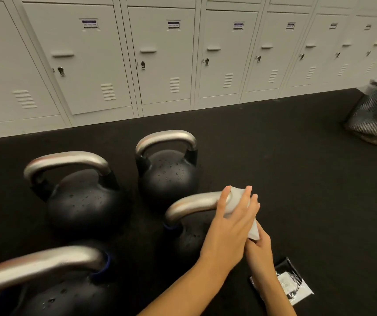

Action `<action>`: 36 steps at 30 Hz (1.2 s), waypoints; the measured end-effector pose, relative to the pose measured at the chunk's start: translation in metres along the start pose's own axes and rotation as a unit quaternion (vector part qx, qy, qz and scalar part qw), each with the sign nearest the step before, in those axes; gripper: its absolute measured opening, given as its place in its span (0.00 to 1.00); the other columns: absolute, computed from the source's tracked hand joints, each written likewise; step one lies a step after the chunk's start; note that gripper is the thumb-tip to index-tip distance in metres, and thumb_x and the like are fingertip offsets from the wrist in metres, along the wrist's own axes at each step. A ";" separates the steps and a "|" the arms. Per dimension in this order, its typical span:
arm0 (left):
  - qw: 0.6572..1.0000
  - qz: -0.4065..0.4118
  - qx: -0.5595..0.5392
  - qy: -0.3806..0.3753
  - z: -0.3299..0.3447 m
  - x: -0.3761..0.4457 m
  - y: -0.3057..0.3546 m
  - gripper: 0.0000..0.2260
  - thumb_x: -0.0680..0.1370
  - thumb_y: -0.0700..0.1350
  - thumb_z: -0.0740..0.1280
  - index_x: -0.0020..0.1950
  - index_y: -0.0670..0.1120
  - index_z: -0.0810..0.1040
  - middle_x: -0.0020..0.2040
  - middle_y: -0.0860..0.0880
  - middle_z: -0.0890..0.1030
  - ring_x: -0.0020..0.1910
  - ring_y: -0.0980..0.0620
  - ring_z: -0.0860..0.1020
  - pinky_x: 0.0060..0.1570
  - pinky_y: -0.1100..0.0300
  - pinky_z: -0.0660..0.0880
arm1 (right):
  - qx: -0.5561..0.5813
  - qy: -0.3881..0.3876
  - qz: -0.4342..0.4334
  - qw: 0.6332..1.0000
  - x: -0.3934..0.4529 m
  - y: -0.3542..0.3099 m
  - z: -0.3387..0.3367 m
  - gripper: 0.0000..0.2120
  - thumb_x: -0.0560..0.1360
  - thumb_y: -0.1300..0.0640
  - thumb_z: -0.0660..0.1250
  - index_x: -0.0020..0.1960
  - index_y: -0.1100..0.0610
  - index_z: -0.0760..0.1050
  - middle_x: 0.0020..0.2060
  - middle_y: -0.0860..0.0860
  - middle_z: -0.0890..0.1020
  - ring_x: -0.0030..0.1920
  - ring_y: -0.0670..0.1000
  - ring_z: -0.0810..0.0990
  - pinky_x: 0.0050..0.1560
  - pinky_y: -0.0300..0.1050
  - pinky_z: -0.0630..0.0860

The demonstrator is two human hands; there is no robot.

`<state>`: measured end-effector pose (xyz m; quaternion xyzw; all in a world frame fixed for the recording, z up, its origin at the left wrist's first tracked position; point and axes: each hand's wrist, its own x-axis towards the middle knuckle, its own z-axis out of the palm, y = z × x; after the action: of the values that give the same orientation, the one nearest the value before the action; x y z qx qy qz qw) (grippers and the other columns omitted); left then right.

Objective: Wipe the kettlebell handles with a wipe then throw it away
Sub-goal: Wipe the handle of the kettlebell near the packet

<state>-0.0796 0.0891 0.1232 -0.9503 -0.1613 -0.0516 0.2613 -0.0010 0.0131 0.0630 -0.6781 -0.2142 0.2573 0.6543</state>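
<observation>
Black rubber flooring (274, 169) carried four dark kettlebells with bare steel handles, in front of a row of pale grey lockers (160, 55). At the near left stood the closest kettlebell (53, 293), blue showing at the root of its handle. Behind it stood a second kettlebell (82, 197), and to its right a third kettlebell (168, 176), both untouched. The fourth kettlebell (183, 242) stood nearer, right of centre. On its handle (194, 205) lay the white wipe (237, 201), wrapped over the right end of the bar. The left hand (233, 224) grasped the wipe and the handle together, fingers curled over the top. The right hand (259, 249), partly hidden beneath the left, pinched the trailing lower corner of the wipe. A black packet (285, 281) with a white label lay on the floor just right of the forearms. At the far right, by the lockers, stood a lined mesh bin (374, 115).
</observation>
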 end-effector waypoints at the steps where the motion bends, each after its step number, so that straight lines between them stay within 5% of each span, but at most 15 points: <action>1: 1.000 0.003 -0.009 0.013 0.003 -0.008 -0.004 0.33 0.79 0.48 0.58 0.80 0.46 0.45 0.80 0.43 0.43 0.75 0.38 0.33 0.62 0.27 0.26 | -0.001 -0.008 -0.001 1.000 0.000 0.000 0.000 0.18 0.77 0.66 0.66 0.64 0.51 0.76 0.52 0.49 0.85 0.52 0.46 0.84 0.46 0.40 0.81; 4: 0.999 0.022 -0.015 0.029 0.014 -0.027 -0.017 0.32 0.75 0.39 0.47 0.80 0.50 0.44 0.79 0.47 0.34 0.75 0.42 0.28 0.65 0.29 0.27 | 0.005 -0.014 -0.013 1.000 -0.002 0.002 0.002 0.20 0.78 0.65 0.66 0.67 0.51 0.73 0.57 0.48 0.83 0.58 0.45 0.81 0.56 0.46 0.80; 8: 0.997 0.061 0.026 -0.043 0.007 -0.021 -0.016 0.35 0.79 0.49 0.55 0.79 0.46 0.39 0.78 0.45 0.31 0.74 0.41 0.27 0.63 0.28 0.27 | 0.005 -0.007 -0.018 1.000 -0.002 0.001 0.003 0.17 0.77 0.67 0.65 0.61 0.51 0.76 0.53 0.49 0.85 0.54 0.45 0.84 0.50 0.36 0.80; 13: 0.983 0.096 0.091 -0.127 -0.008 0.005 -0.004 0.30 0.80 0.56 0.54 0.78 0.42 0.54 0.77 0.36 0.55 0.77 0.34 0.46 0.55 0.22 0.25 | -0.007 -0.013 -0.009 1.000 0.001 0.001 -0.007 0.19 0.76 0.72 0.63 0.59 0.53 0.77 0.47 0.46 0.87 0.49 0.46 0.85 0.44 0.37 0.81; 17: 0.982 0.073 0.090 -0.151 -0.023 0.024 -0.001 0.18 0.80 0.53 0.56 0.64 0.43 0.72 0.59 0.42 0.72 0.68 0.37 0.65 0.54 0.23 0.25 | -0.019 0.004 0.003 1.000 0.002 0.011 -0.009 0.12 0.74 0.73 0.66 0.53 0.61 0.79 0.37 0.50 0.86 0.42 0.52 0.84 0.36 0.36 0.79; 21: 0.995 0.015 -0.022 -0.099 -0.032 0.034 -0.004 0.14 0.79 0.53 0.60 0.58 0.46 0.75 0.53 0.45 0.74 0.59 0.40 0.72 0.61 0.24 0.31 | -0.029 0.005 0.008 1.000 0.005 0.013 -0.012 0.13 0.73 0.75 0.66 0.52 0.62 0.79 0.35 0.48 0.86 0.37 0.43 0.83 0.34 0.33 0.77; 26: 0.988 -0.076 -0.109 -0.076 -0.041 0.035 -0.023 0.18 0.79 0.53 0.60 0.65 0.46 0.69 0.60 0.43 0.74 0.59 0.38 0.72 0.68 0.30 0.44 | -0.025 -0.003 -0.004 1.000 0.007 0.018 -0.011 0.21 0.74 0.71 0.68 0.65 0.61 0.75 0.54 0.54 0.84 0.55 0.49 0.82 0.55 0.47 0.79; 31: 0.996 -0.013 -0.016 -0.087 -0.035 0.035 0.001 0.17 0.80 0.52 0.57 0.62 0.43 0.71 0.57 0.40 0.73 0.58 0.38 0.72 0.69 0.33 0.52 | -0.058 0.005 -0.005 0.998 0.009 0.016 -0.011 0.12 0.72 0.75 0.67 0.42 0.58 0.76 0.27 0.42 0.81 0.29 0.36 0.77 0.31 0.32 0.72; 34: 0.997 -0.002 -0.050 -0.052 -0.027 0.035 0.000 0.16 0.80 0.51 0.57 0.62 0.43 0.73 0.57 0.42 0.74 0.60 0.40 0.72 0.70 0.33 0.51 | -0.060 0.008 -0.008 0.998 0.009 0.015 -0.012 0.13 0.72 0.76 0.66 0.43 0.58 0.77 0.29 0.43 0.83 0.31 0.37 0.79 0.31 0.30 0.74; 36: 0.996 -0.011 -0.087 -0.017 -0.021 0.029 -0.007 0.15 0.80 0.50 0.59 0.64 0.45 0.72 0.59 0.44 0.74 0.61 0.41 0.72 0.71 0.33 0.52 | -0.052 0.007 -0.002 0.999 0.008 0.017 -0.011 0.15 0.73 0.75 0.65 0.50 0.58 0.80 0.39 0.46 0.86 0.41 0.40 0.84 0.41 0.35 0.79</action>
<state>-0.0553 0.0916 0.1501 -0.9684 -0.1707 -0.0525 0.1741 0.0119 0.0086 0.0457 -0.7130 -0.2236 0.2396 0.6199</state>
